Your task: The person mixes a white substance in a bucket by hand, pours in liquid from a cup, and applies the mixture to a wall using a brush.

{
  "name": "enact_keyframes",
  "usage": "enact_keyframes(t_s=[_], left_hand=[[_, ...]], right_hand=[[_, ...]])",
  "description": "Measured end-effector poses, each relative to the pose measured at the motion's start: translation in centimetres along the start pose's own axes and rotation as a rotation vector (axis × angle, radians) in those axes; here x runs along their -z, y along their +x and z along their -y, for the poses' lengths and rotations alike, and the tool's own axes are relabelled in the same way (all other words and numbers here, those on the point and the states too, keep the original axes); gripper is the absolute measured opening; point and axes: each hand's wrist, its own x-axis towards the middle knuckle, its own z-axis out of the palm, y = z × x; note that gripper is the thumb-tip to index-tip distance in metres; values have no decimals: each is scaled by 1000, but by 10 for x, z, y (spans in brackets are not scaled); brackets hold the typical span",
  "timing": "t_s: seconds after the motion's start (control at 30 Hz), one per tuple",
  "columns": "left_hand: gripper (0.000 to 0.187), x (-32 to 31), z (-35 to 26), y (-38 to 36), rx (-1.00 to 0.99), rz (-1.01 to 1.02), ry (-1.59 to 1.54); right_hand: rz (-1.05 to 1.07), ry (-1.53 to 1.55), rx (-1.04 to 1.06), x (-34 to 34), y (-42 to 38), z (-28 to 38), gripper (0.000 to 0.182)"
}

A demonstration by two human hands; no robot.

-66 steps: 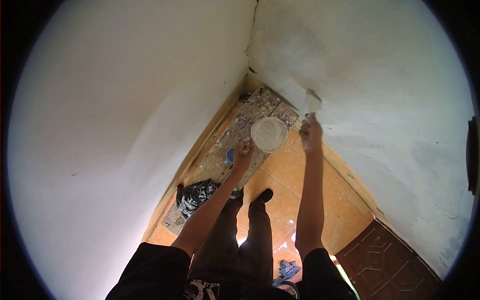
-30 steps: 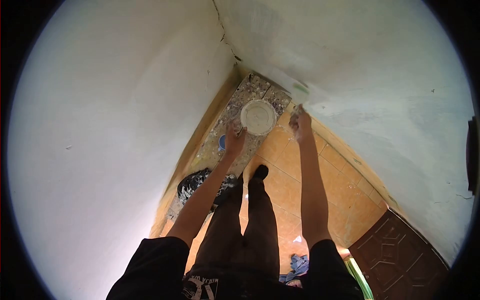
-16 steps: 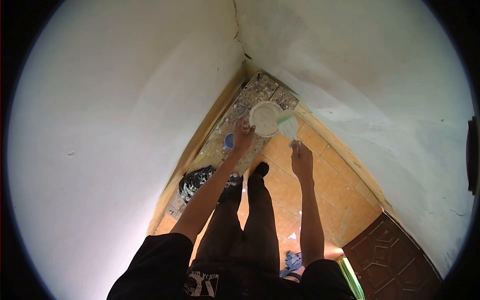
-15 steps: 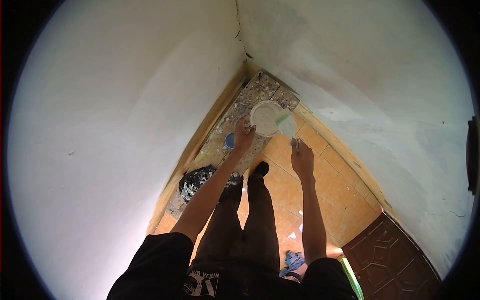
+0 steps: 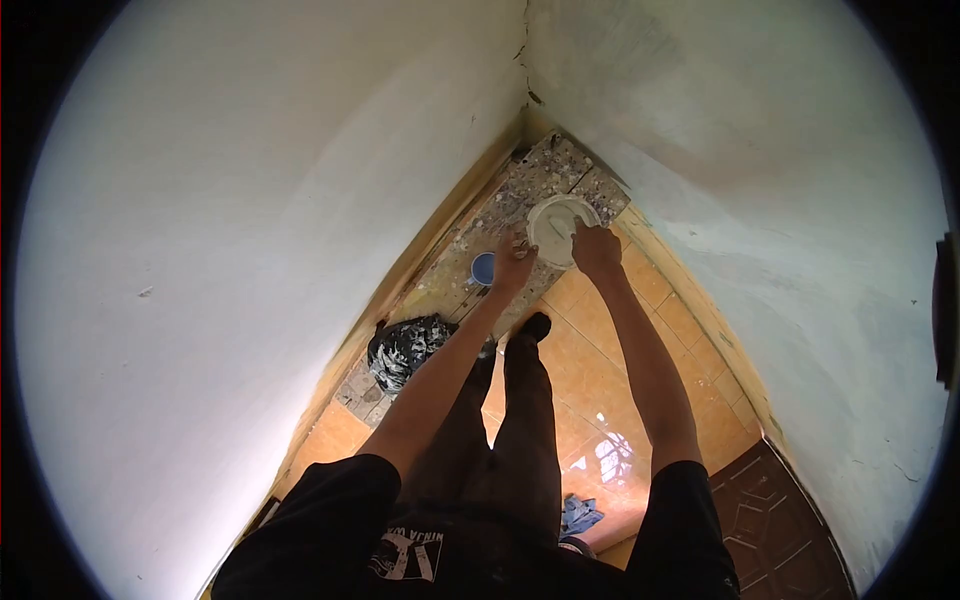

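Note:
A round white paint bucket (image 5: 533,238) stands on a paint-spattered board (image 5: 600,192) in the corner between two walls. My left hand (image 5: 515,258) grips the bucket's near-left rim with curled fingers. My right hand (image 5: 597,248) is closed around the handle of a paintbrush, over the bucket's right side. The brush head points down into the pale paint (image 5: 553,240); most of it is hidden by the hand and the paint. Just left of my left hand sits a small blue cup (image 5: 482,268).
A crumpled black plastic bag (image 5: 408,350) with white smears lies on the board's near end. Orange floor tiles (image 5: 590,350) lie to the right, with a blue cloth (image 5: 580,515) near my legs. A brown panelled door (image 5: 775,520) is at lower right. A crack runs down the wall corner.
My right hand has moved up and left, bringing the brush from beside the bucket down into it. My left hand stays at the rim. The view has shifted slightly.

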Motion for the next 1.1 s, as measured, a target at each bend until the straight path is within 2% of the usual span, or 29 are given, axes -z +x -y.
enact_keyframes(t_s=[0.07,0.2,0.27,0.37,0.4,0.5,0.67,0.8,0.9,1.0,1.1], left_hand=[[49,-1,-22,-1,19,-10,21],[51,-7,-13,-2,37,-105,60],[51,-4,-11,-2,50,-61,35],[51,-3,-17,-3,89,-20,-82],[51,-3,-16,-2,105,-11,-134],[49,-6,-18,-2,79,-96,-21],[47,-4,-32,-8,116,-79,-121],[47,-5,-29,-7,53,-125,-56],[47,-2,-45,-13,95,-115,-59],[47,-1,-38,-11,97,-120,83],[46,-4,-22,-6,20,-85,-36]], right_hand=[[-30,-11,0,-3,9,4,34],[-72,-131,77,-5,26,2,25],[-100,-221,137,-10,31,3,22],[13,-311,171,-15,32,5,19],[4,-299,179,-19,33,4,18],[-11,-287,208,-28,34,6,16],[29,-272,249,-42,37,16,16],[13,-222,216,-46,36,25,17],[61,-173,193,-37,41,26,19],[60,-122,183,-27,43,25,22],[17,-99,179,-40,48,21,23]])
